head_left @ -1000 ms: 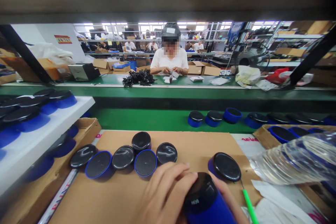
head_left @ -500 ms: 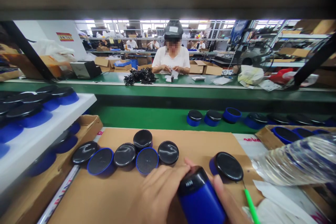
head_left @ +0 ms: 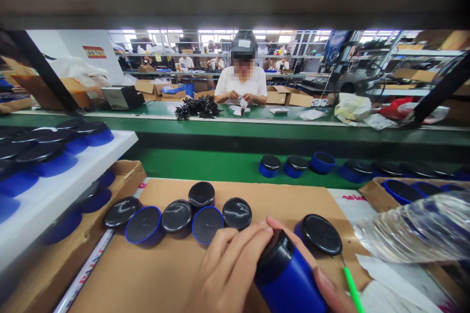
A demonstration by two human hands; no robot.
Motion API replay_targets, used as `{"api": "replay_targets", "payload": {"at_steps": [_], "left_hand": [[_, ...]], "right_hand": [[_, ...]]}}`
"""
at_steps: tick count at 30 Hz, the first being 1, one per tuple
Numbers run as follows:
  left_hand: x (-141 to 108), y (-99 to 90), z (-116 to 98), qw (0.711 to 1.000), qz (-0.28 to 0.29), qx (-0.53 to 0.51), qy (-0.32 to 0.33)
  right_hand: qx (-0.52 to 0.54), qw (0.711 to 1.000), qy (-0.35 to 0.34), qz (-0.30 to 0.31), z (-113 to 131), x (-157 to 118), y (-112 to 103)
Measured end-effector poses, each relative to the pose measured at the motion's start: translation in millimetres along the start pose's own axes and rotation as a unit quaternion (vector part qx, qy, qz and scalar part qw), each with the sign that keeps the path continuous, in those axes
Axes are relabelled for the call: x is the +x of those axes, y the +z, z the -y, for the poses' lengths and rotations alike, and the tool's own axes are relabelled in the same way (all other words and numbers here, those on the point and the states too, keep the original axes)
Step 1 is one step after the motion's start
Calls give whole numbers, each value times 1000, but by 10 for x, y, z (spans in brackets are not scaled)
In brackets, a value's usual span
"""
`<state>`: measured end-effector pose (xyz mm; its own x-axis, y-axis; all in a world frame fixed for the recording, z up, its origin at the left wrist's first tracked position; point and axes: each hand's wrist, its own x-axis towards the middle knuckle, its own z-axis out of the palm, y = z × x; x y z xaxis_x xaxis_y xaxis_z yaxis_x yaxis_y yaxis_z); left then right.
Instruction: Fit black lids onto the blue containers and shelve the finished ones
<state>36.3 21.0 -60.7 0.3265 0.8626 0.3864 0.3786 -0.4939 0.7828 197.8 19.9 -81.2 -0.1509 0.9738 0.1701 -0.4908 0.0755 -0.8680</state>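
My left hand (head_left: pixel 231 269) and my right hand (head_left: pixel 325 291) both grip a blue cylinder (head_left: pixel 290 283) with a glossy black cap (head_left: pixel 275 254), held tilted just above a brown cardboard sheet (head_left: pixel 253 195). Its lower end is cut off by the frame. Close to my right fingers, a similar blue cylinder with a black lid (head_left: pixel 318 234) lies on the sheet. Several more black-lidded pieces (head_left: pixel 176 216) and blue-rimmed pieces (head_left: pixel 207 225) stand grouped to the left of my hands. A thin green stick (head_left: pixel 351 289) lies by my right hand.
A clear plastic bag (head_left: pixel 413 227) and white paper (head_left: pixel 396 293) lie at the right. Blue cylinders fill a white shelf (head_left: pixel 73 171) at the left and a cardboard box (head_left: pixel 378 190). More stand on a green belt (head_left: pixel 220 166). Beyond, a co-worker (head_left: pixel 240 83) handles small items.
The blue cylinder has turned in my hands, and its black cap now tilts further toward the upper left, with less of its face showing. The view has shifted slightly.
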Motion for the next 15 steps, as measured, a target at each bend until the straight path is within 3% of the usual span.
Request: {"api": "replay_targets", "payload": {"at_steps": [2,4,7,9,11,15], "left_hand": [[31,-35,13,997,23,-54,-43],[80,-49,32,978,57,-159,-125],[158,-18,67,902,98,-353,-229],[198,18,87,847,123,-462,-231],[223,44,101,813,151,-526,-200],[232,62,116,783,168,-566,-194]], "right_hand": [[22,1000,13,0,-55,11,-40],[-8,1000,3,-22,-83,15,-110],[-112,992,-3,-61,-69,14,-223],[-137,988,9,-69,-41,-5,-250],[-145,988,-12,-54,-29,-46,-227],[-231,970,-69,-30,-131,-95,-200]]}}
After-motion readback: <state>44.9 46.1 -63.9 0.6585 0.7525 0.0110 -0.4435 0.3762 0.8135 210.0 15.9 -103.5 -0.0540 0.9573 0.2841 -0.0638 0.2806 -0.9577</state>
